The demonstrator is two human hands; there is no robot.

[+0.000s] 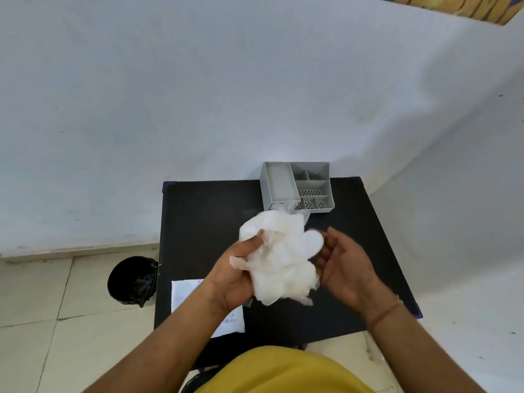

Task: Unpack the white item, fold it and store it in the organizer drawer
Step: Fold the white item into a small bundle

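Observation:
A crumpled white item (280, 256), thin and translucent, is bunched above the middle of the black table (204, 217). My left hand (238, 268) grips its left side, thumb pressed into the folds. My right hand (343, 265) is at its right side, fingers spread and blurred, touching or just off the material. The grey organizer (297, 185) with several compartments stands at the table's far edge, just beyond the item; its drawer front is partly hidden behind the white bundle.
A white flat packet with printed text (187, 296) lies on the table's near left corner, partly under my left forearm. A black bin with a black liner (133, 279) stands on the tiled floor left of the table. A pale wall rises behind.

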